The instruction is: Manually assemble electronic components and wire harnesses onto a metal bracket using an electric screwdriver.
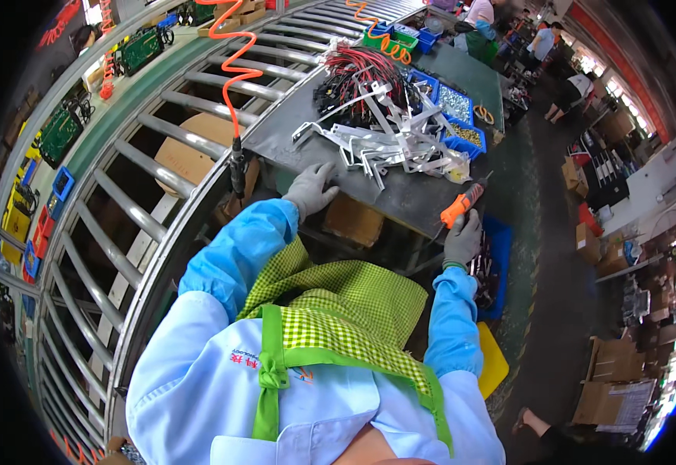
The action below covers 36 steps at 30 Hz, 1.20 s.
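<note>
My left hand (311, 191), in a grey glove, rests at the near edge of the dark worktable (276, 141) with its fingers spread flat and nothing in them. At the table's right corner my right hand (462, 237), also gloved, is closed round an orange electric screwdriver (457, 209) whose thin tip points away to the upper right. Beyond both hands lies a loose pile of bent metal brackets (388, 147). Behind the brackets is a heap of red and black cables (357, 81).
Blue bins of small screws (454, 102) and brass-coloured parts (464, 136) line the table's right side. A black driver (237, 169) hangs from an orange coiled cord by the roller conveyor (132, 205) on the left. Below my right hand stands a blue crate (496, 271).
</note>
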Tool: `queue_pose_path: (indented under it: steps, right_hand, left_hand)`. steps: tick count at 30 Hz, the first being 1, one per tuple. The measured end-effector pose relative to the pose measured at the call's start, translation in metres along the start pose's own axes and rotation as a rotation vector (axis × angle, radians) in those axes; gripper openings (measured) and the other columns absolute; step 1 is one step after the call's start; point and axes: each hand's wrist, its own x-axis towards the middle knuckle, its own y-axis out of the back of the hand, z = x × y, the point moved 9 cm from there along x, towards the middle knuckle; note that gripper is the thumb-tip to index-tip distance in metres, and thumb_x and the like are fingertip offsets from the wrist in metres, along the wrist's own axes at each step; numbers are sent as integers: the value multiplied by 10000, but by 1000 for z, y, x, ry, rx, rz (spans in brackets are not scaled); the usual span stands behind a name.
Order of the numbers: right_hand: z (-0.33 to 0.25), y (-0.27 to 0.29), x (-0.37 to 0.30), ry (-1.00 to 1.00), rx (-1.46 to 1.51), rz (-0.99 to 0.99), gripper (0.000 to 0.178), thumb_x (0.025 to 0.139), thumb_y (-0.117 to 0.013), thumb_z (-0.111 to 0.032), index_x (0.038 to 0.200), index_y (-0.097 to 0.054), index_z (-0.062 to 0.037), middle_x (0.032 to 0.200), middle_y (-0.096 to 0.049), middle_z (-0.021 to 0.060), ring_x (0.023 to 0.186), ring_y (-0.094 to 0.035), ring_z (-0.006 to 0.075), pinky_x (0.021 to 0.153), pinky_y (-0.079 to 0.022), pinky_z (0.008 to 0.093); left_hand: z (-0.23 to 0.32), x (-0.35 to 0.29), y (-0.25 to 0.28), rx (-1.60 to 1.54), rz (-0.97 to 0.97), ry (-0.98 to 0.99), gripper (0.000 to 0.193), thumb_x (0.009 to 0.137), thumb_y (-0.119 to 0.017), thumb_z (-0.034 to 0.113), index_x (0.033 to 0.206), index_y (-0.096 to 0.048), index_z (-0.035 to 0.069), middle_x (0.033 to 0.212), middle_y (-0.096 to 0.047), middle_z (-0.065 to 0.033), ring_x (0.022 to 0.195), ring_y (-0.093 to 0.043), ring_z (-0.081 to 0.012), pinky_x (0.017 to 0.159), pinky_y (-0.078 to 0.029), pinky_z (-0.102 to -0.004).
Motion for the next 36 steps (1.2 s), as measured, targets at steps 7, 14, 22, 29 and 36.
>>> queue_pose_path:
  steps: [7,14,22,29,36]
  right_hand:
    - [3,5,3,91,43,14,371,968,-505,-329,1237,-568,-80,1060,-648,181,969,-604,389,821,-471,484]
    - [-5,9,5,79,133,-77,370,945,-555,-279,1243,-571,-60,1077,-639,196,991,-592,397,857,-468,472]
    - [2,56,46,-9,232,-310,491,927,-618,-266,1310,-483,11,1234,-543,215,1085,-558,361,937,-461,420]
    - [-222,157,84,526,76,-260,535,785,-703,-252,1248,-556,-28,1263,-555,204,1181,-517,390,1019,-406,474]
    - [-162,68,13,327,-376,-497,154,865,-559,-209,989,-593,-125,796,-664,96,589,-653,314,439,-476,479]
  left_hand:
    - [0,81,36,-36,29,124,508,860,-616,361,1281,-545,85,1305,-537,-215,1211,-505,-399,1011,-422,-473]
    - [-22,177,22,190,31,338,534,840,-610,292,1339,-501,137,1322,-541,-158,1272,-463,-356,1040,-400,-483]
    - [-20,175,27,139,272,71,417,785,-624,148,1200,-591,173,1107,-605,-119,1097,-559,-330,1033,-381,-466]
    - [141,129,59,266,248,-582,363,807,-616,175,1166,-597,130,995,-624,-92,990,-616,-275,946,-418,-437]
    - [261,44,58,-263,-115,-1035,405,691,-746,309,1008,-629,85,981,-614,-176,897,-592,-399,756,-471,-494]
